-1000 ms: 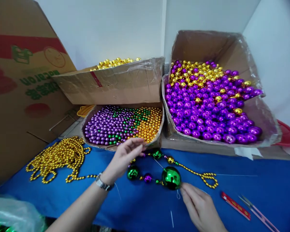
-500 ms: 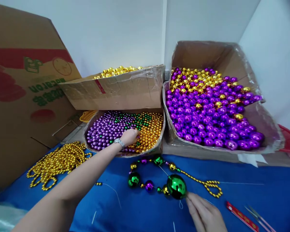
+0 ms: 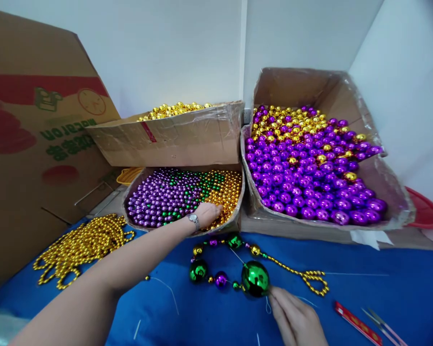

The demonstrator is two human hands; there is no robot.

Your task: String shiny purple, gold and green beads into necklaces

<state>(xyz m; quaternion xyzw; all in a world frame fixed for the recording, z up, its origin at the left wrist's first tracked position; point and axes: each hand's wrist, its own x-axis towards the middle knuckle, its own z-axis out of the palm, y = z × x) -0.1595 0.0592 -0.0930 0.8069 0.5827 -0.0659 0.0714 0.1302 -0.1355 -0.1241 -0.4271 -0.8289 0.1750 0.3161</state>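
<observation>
On the blue cloth [image 3: 346, 298], the right hand [image 3: 296, 319] is pinching the thread beside the big green ball [image 3: 255, 278], while the left hand [image 3: 207, 214], fingers curled, is picking beads from the tray [image 3: 182, 197] behind that ball, seemingly for threading.

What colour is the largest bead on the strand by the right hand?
Shiny green, seen best in the head view.

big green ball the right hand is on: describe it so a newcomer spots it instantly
On the blue cloth, before the low box of small beads, lies a half-strung strand. The big green ball sits at its near end, by the right hand. It is far larger than its neighbours.
</observation>
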